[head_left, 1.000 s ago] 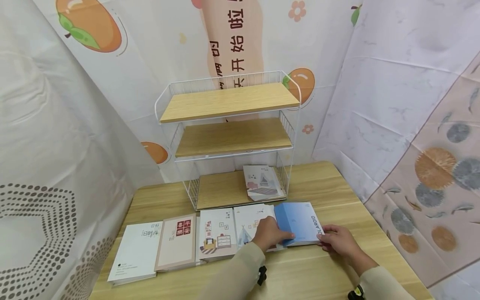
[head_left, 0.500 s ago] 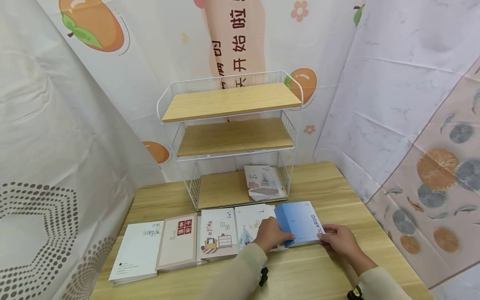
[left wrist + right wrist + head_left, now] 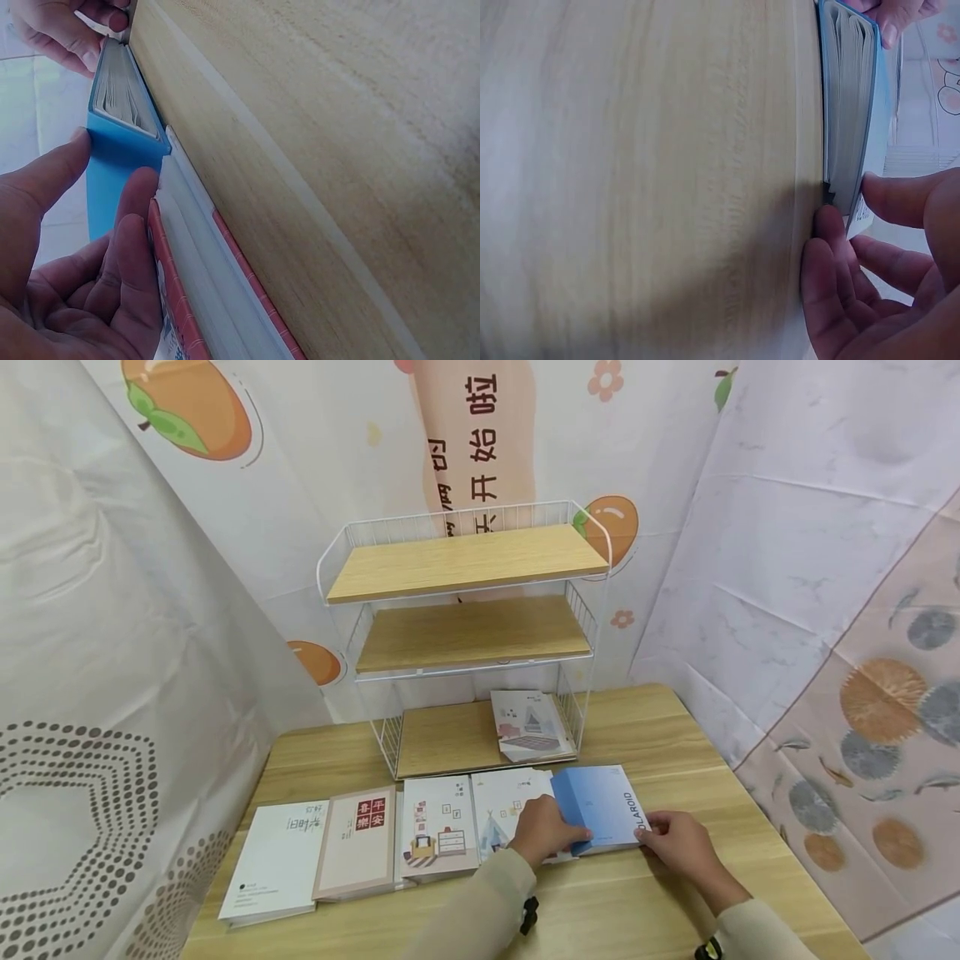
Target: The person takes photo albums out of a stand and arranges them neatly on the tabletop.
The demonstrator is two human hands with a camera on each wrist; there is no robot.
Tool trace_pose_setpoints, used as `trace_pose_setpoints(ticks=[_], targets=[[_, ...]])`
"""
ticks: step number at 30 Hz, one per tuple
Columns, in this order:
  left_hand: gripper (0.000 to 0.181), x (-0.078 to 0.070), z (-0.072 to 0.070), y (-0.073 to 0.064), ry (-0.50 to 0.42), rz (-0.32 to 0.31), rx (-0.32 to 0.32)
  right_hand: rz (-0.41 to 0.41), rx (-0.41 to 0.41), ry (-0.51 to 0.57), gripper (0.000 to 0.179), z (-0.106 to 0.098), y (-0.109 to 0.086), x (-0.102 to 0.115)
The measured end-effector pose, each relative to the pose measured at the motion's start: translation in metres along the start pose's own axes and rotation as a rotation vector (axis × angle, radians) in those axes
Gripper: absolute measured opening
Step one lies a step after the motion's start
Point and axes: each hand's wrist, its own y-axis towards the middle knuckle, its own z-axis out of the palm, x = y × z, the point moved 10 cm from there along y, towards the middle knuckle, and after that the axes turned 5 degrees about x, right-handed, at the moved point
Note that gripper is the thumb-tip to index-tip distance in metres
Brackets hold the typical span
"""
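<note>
A blue photo album (image 3: 603, 806), its cover fading to white and lettered "OLAROID", lies at the right end of a row on the table. My left hand (image 3: 543, 831) holds its spine side; in the left wrist view the thumb (image 3: 71, 161) is on the cover's edge and the curled fingers are by the blue spine (image 3: 112, 180). On the opposite side my right hand (image 3: 681, 843) pinches the album's edge, thumb on the cover and fingers low at the table. The page edges (image 3: 847, 97) face the right wrist camera. An illustrated white album (image 3: 495, 793) sits under and beside my left hand.
Further left lie another illustrated album (image 3: 441, 852), a beige album (image 3: 352, 856) and a white album (image 3: 273, 868). Behind the row stands a white wire rack with wooden shelves (image 3: 472, 635). Several illustrated albums (image 3: 528, 722) lie on its bottom shelf. Printed cloths (image 3: 675, 485) hang around the table (image 3: 645, 727).
Both hands keep their hold on the blue album, which stays at the row's right end. The whole view shifts slightly as the head moves.
</note>
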Motion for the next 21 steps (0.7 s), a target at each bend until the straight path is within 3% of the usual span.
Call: trace_pose_setpoints(ticks=[8,13,21], targets=[[0.042,-0.002,0.0,0.0,0.015,0.007,-0.002,0.001,-0.025,-0.052,0.036,-0.002,-0.001,0.001],[0.043,-0.003,-0.002,-0.002,0.025,0.021,-0.01,-0.004,-0.026,-0.094,0.043,-0.001,-0.002,0.004],[0.038,-0.002,-0.004,-0.002,-0.009,0.021,0.012,-0.011,-0.033,-0.166,0.042,-0.003,0.0,0.021]])
